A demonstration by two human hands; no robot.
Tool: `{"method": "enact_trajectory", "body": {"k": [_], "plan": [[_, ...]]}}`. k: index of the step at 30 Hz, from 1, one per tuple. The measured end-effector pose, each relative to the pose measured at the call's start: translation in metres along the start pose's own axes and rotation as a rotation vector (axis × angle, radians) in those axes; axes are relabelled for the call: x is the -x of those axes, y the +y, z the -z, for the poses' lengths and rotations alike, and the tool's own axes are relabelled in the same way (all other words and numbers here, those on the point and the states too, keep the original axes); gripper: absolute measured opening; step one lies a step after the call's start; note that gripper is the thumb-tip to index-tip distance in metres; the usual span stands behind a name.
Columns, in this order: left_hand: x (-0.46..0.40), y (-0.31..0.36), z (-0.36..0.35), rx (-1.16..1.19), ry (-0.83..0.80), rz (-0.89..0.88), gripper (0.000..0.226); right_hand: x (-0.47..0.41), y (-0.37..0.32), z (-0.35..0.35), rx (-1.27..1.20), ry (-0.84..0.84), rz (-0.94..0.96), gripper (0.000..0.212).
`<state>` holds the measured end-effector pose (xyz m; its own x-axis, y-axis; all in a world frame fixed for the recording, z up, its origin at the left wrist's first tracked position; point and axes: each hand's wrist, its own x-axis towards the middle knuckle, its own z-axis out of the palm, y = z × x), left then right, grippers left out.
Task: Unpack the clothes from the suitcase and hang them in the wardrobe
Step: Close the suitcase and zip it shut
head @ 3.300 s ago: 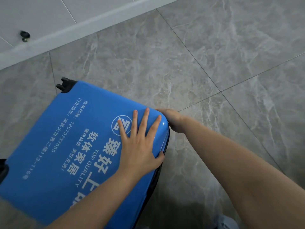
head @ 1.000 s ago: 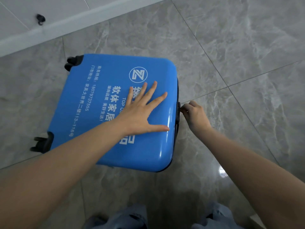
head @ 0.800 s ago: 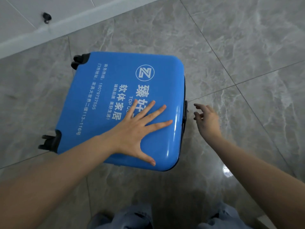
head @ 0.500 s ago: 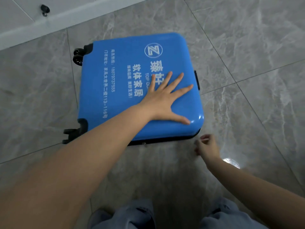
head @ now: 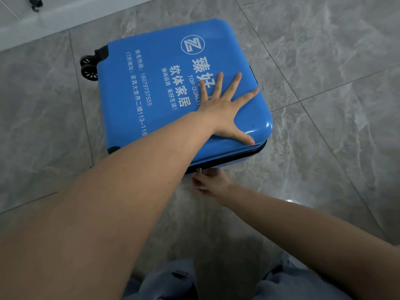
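A blue hard-shell suitcase (head: 155,94) with white printed lettering lies flat and closed on the grey tiled floor. My left hand (head: 225,109) rests palm down on its lid near the right corner, fingers spread. My right hand (head: 208,180) is at the near edge of the case, fingers curled at the metal zipper pull (head: 199,169) on the dark zipper seam. Whether the fingers pinch the pull is hidden by the hand. No clothes or wardrobe interior are visible.
Black wheels (head: 88,68) stick out at the case's far left corner. A white baseboard (head: 65,16) runs along the top left, with a small black doorstop (head: 35,2). My knees in blue jeans (head: 173,278) are at the bottom edge.
The suitcase was laid flat and turned so its zipper edge faces me. My right hand left the side handle and came to the zipper pull at the near edge. My left hand stays pressed on the lid.
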<state>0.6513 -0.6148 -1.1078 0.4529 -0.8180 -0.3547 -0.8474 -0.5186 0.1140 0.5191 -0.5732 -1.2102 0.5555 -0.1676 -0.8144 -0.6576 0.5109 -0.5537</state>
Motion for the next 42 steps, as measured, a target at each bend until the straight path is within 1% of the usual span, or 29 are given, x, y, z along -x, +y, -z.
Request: {"method": "enact_trajectory", "body": {"k": [2, 5, 7, 8, 9, 10, 12, 14, 16, 20, 24, 26, 31, 35, 39, 42], "plan": [[-0.001, -0.001, -0.003, 0.000, 0.010, -0.002, 0.128, -0.002, 0.001, 0.007, 0.209, 0.062, 0.126, 0.017], [-0.002, 0.000, -0.001, -0.006, 0.014, 0.000, 0.128, 0.001, 0.006, 0.021, 0.523, 0.108, 0.335, 0.024], [-0.003, 0.005, 0.005, -0.031, 0.023, 0.017, 0.126, 0.004, 0.009, 0.028, 0.862, 0.127, 0.502, 0.030], [-0.003, 0.009, 0.009, -0.054, 0.026, 0.032, 0.125, 0.005, 0.011, 0.030, 1.050, 0.131, 0.561, 0.033], [-0.006, 0.015, 0.014, -0.087, 0.025, 0.044, 0.124, 0.007, 0.010, 0.030, 1.181, 0.146, 0.585, 0.035], [-0.006, 0.018, 0.017, -0.120, 0.015, 0.063, 0.124, 0.009, 0.009, 0.027, 1.218, 0.152, 0.585, 0.035], [-0.008, 0.031, 0.022, -0.156, -0.005, 0.082, 0.124, 0.012, 0.005, 0.021, 1.187, 0.157, 0.550, 0.037], [-0.010, 0.042, 0.020, -0.145, -0.011, 0.076, 0.127, 0.014, 0.001, 0.014, 1.184, 0.168, 0.525, 0.039], [-0.010, 0.049, 0.014, -0.136, -0.006, 0.058, 0.130, 0.015, -0.002, 0.012, 1.213, 0.163, 0.500, 0.036], [-0.007, 0.052, 0.000, -0.217, 0.012, 0.039, 0.123, 0.022, -0.005, 0.013, 1.217, 0.166, 0.460, 0.029], [0.001, 0.054, -0.005, -0.234, 0.026, 0.031, 0.111, 0.028, -0.009, 0.017, 1.379, 0.157, 0.495, 0.032], [0.006, 0.051, -0.006, -0.249, 0.042, 0.015, 0.109, 0.028, -0.010, 0.029, 1.432, 0.213, 0.535, 0.032], [0.021, 0.042, -0.007, -0.287, 0.036, -0.014, 0.110, 0.031, -0.005, 0.076, 1.389, 0.372, 0.556, 0.025], [0.034, 0.036, -0.004, -0.289, 0.025, -0.027, 0.111, 0.037, -0.007, 0.122, 1.407, 0.481, 0.566, 0.031], [0.056, 0.036, -0.008, -0.309, 0.025, -0.062, 0.110, 0.032, -0.023, 0.147, 1.548, 0.530, 0.605, 0.032], [0.075, 0.032, -0.017, -0.311, 0.032, -0.099, 0.110, 0.028, -0.042, 0.149, 1.705, 0.506, 0.646, 0.035]]}}
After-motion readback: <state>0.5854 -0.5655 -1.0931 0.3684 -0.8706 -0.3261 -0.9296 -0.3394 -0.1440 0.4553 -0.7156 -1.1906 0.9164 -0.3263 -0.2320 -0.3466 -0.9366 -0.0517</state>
